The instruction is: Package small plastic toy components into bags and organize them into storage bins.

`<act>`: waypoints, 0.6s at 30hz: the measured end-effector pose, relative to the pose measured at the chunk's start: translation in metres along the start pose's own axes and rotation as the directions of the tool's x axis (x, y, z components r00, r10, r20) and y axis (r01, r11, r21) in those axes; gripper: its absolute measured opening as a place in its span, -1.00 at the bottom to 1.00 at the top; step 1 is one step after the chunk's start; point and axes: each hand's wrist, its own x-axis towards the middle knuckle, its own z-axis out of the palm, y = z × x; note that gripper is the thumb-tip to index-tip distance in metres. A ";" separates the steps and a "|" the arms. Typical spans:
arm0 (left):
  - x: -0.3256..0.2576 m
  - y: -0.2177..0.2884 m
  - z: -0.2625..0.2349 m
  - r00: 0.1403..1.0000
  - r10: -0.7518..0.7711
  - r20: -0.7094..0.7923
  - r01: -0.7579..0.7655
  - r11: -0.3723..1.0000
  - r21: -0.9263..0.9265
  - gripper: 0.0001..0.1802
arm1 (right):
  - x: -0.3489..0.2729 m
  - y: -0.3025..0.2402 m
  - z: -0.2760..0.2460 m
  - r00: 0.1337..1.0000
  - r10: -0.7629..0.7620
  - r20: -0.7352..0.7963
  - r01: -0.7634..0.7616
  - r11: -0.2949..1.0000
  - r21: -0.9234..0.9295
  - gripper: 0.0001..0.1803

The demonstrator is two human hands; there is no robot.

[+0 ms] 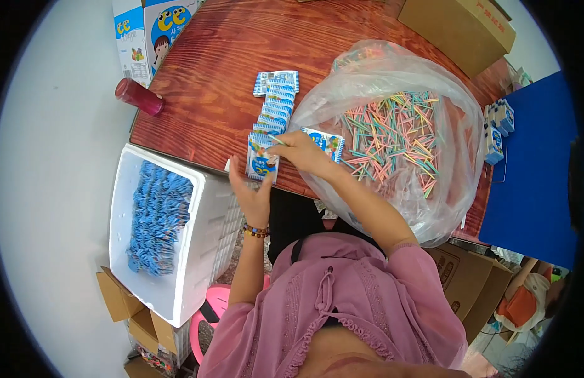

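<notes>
A row of overlapping small blue-and-white packets (277, 113) runs along the wooden table toward me. The nearest packet (262, 157) lies flat by the table's front edge. My left hand (253, 196) is at its lower edge, thumb and fingers spread apart. Over its upper right corner my right hand (299, 151) is closed in a pinch on a thin pale stick (277, 140). Another blue-and-white packet (329, 143) lies partly behind my right hand, beside a large clear plastic bag (455, 183). Inside the bag is a heap of thin pink, yellow and green sticks (392, 132).
A white foam box (185, 264) full of blue packets stands left of the table (210, 69). A red cylindrical container (139, 96) rests at the left edge. Cardboard boxes (459, 31) stand at the far right. A blue panel (531, 170) and small packs (494, 142) are at right.
</notes>
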 end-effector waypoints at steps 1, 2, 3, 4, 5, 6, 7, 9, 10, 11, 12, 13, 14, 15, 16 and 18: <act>0.005 -0.005 0.001 0.992 0.074 0.100 -0.098 0.959 0.264 -0.07 | 0.002 0.001 0.003 0.994 0.110 -0.021 -0.112 0.984 -0.139 -0.78; 0.009 -0.008 0.006 0.969 0.115 0.217 -0.210 0.844 0.493 0.03 | 0.004 0.009 0.005 0.993 0.114 -0.020 -0.116 0.983 -0.141 -0.78; 0.014 -0.002 0.014 0.956 0.122 0.267 -0.256 0.792 0.554 0.13 | 0.006 0.015 0.007 0.995 0.094 -0.045 -0.102 0.963 -0.250 -0.78; 0.017 0.001 0.023 0.957 0.125 0.263 -0.254 0.799 0.545 0.13 | 0.008 0.022 0.007 0.995 0.072 -0.071 -0.093 0.929 -0.358 -0.77; 0.019 0.001 0.030 0.960 0.100 0.261 -0.249 0.730 0.637 0.13 | 0.004 0.023 0.004 0.995 0.073 -0.062 -0.090 0.926 -0.365 -0.77; 0.021 0.000 0.034 0.964 0.073 0.257 -0.241 0.651 0.720 0.13 | -0.007 0.023 -0.005 0.990 -0.097 -0.099 0.034 0.864 -0.502 -0.75; 0.022 -0.002 0.036 0.967 0.069 0.246 -0.230 0.656 0.718 0.13 | -0.020 0.021 -0.017 0.958 -0.267 -0.107 0.142 0.763 -0.631 -0.73; 0.025 -0.006 0.035 0.981 0.048 0.188 -0.177 0.619 0.765 0.11 | -0.052 -0.003 -0.059 0.956 0.000 -0.295 -0.225 0.648 -0.728 -0.71; 0.027 -0.006 0.033 0.984 0.042 0.174 -0.162 0.624 0.765 0.11 | -0.072 -0.022 -0.078 0.957 -0.117 -0.267 -0.166 0.534 -0.829 -0.73; 0.028 -0.005 0.038 0.983 0.038 0.178 -0.162 0.627 0.762 0.11 | -0.096 -0.029 -0.103 0.922 -0.012 -0.386 -0.320 0.537 -0.781 -0.74; 0.028 -0.004 0.041 0.984 0.029 0.174 -0.154 0.625 0.765 0.10 | -0.111 -0.033 -0.121 0.868 0.092 -0.489 -0.459 0.527 -0.715 -0.75; 0.028 -0.005 0.041 0.986 0.018 0.166 -0.140 0.631 0.763 0.10 | -0.116 -0.034 -0.127 0.871 0.097 -0.481 -0.457 0.517 -0.724 -0.75; 0.030 -0.007 0.040 0.986 0.039 0.163 -0.151 0.629 0.762 0.10 | -0.118 -0.037 -0.130 0.886 -0.043 -0.462 -0.397 0.445 -0.803 -0.74; 0.031 -0.008 0.040 0.986 0.060 0.157 -0.160 0.626 0.764 0.11 | -0.115 -0.040 -0.132 0.890 -0.181 -0.419 -0.336 0.361 -0.870 -0.73; 0.033 -0.008 0.039 0.989 0.049 0.140 -0.140 0.625 0.768 0.11 | -0.102 -0.040 -0.129 0.899 -0.176 -0.400 -0.260 0.520 -0.813 -0.72; 0.037 -0.003 0.043 0.990 0.022 0.137 -0.118 0.655 0.746 0.11 | -0.063 -0.052 -0.114 0.919 -0.238 -0.314 -0.057 0.708 -0.704 -0.73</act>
